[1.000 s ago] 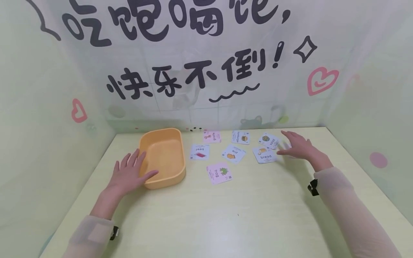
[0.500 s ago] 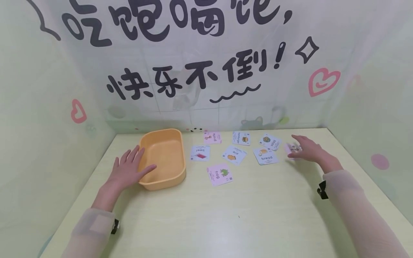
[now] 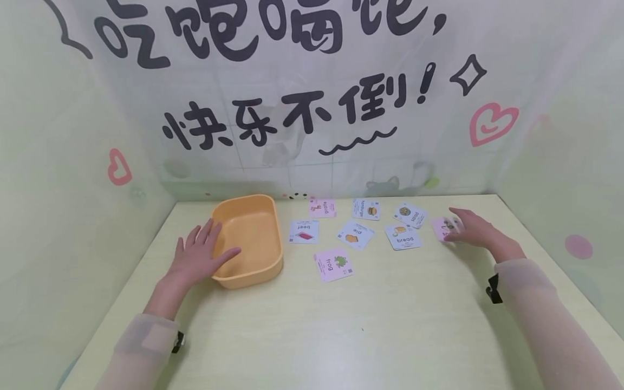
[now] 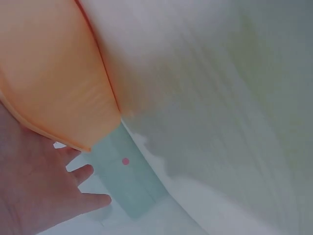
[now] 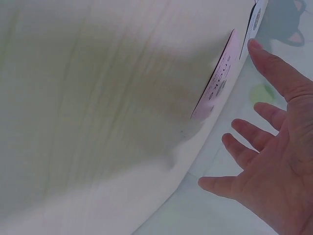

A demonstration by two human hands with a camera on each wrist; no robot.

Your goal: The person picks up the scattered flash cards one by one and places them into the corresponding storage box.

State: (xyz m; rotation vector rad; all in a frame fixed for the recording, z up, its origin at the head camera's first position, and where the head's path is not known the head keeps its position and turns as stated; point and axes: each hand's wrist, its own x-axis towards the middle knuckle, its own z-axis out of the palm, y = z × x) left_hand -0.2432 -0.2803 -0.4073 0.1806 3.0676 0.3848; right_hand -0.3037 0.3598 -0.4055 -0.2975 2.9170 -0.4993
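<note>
The left hand [image 3: 197,260] lies over the left edge of the orange tray [image 3: 249,238], fingers spread, thumb above the inside; whether it touches the rim I cannot tell. In the left wrist view the hand [image 4: 44,186] overlaps the tray [image 4: 54,73]. At the right, the right hand [image 3: 480,233] is over a pink card [image 3: 441,228], partly covering it, fingers apart and holding nothing. The right wrist view shows that hand [image 5: 279,156] beside the pink card [image 5: 217,81], which lies flat on the table.
Between tray and right hand lie several cards: beef [image 3: 304,232], giraffe [image 3: 322,208], frog [image 3: 334,264], pie [image 3: 356,234], hamburger [image 3: 366,209], bread [image 3: 403,237] and salad [image 3: 410,215]. A printed sheet [image 3: 312,179] stands along the table's back edge.
The right hand has moved to the right, off the bread and salad cards, and the pink card under it has come into view. The left hand has hardly moved.
</note>
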